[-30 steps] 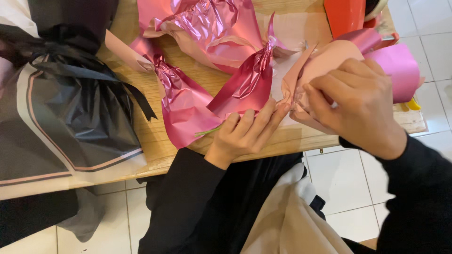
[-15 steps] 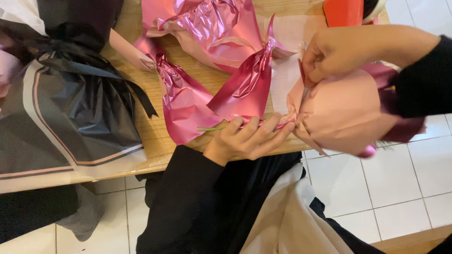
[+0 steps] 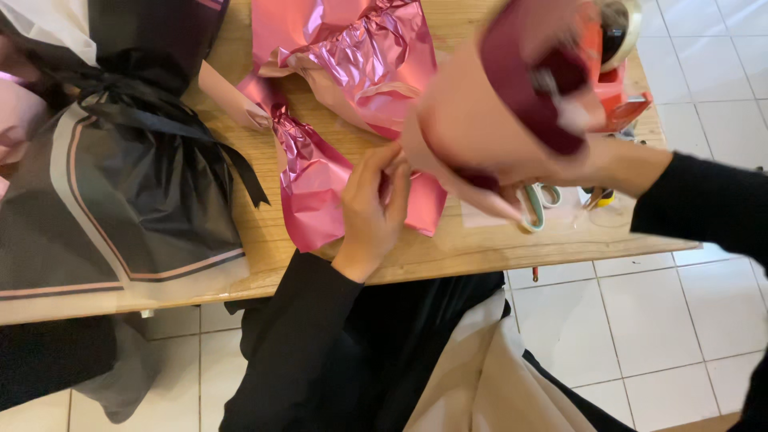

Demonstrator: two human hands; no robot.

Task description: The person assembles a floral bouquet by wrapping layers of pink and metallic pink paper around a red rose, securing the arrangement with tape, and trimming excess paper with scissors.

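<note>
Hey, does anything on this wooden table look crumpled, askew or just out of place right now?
The metallic pink wrapping sheet under the left hand is heavily creased and overhangs the wooden table edge. The black wrapped bouquet also hangs over that edge. The right hand is too blurred to judge.

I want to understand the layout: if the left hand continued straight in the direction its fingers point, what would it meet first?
The left hand points up and slightly right, with its fingertips already at the lower edge of the pale pink wrapped bundle. That bundle would probably come first; the metallic pink foil lies beyond it, though depth is unclear.
</note>
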